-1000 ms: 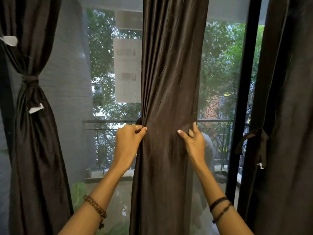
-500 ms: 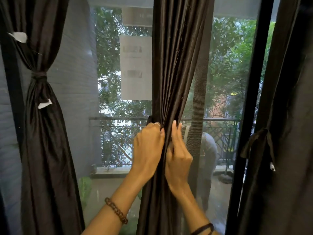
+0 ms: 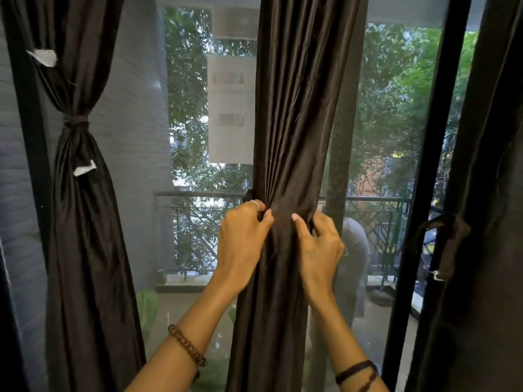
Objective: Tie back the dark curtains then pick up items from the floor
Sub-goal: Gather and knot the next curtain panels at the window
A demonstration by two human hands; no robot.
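Observation:
A dark brown middle curtain hangs straight down in front of the window. My left hand grips its left edge at waist height, fingers curled into the folds. My right hand grips the fabric from the right, thumb pressed on the front. Between the two hands the cloth is gathered into a narrow bunch. A dark tie end peeks out behind my left hand. The left curtain is bound by a tie. The right curtain carries a loose-hanging tie.
A black door frame post stands between the middle and right curtains. Behind the glass lie a balcony railing, trees and a grey wall. A paper sheet hangs on the glass. White tags cling to the left curtain.
My hands first closed together from the curtain's two edges, bunching the fabric. Since then my right hand has shifted slightly right and both now clutch the gathered bunch.

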